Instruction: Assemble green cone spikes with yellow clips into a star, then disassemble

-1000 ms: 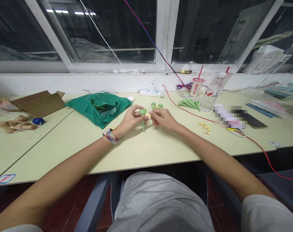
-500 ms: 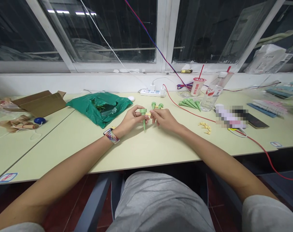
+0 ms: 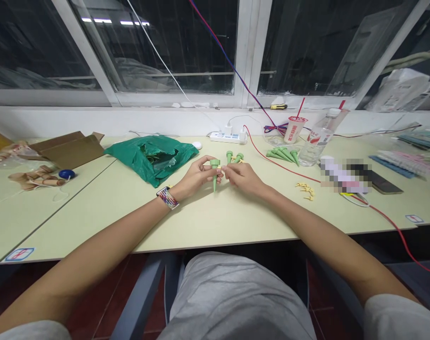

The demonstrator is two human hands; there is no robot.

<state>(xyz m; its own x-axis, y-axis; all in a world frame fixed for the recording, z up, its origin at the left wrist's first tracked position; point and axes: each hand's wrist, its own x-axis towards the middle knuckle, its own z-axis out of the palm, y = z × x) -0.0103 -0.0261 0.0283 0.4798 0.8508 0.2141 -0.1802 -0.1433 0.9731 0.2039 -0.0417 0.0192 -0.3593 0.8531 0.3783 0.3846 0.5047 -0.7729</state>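
The green plastic spike [image 3: 214, 175] hangs point-down just above the table, gripped at its cap by your left hand [image 3: 198, 173]. Your right hand [image 3: 242, 179] pinches a small yellow piece [image 3: 219, 166] against that cap. Two more green spikes [image 3: 229, 156] sit just beyond on the pale table [image 3: 236, 222].

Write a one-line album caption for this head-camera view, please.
A person's left hand holds a green plastic spike beside the right hand at a pale desk.
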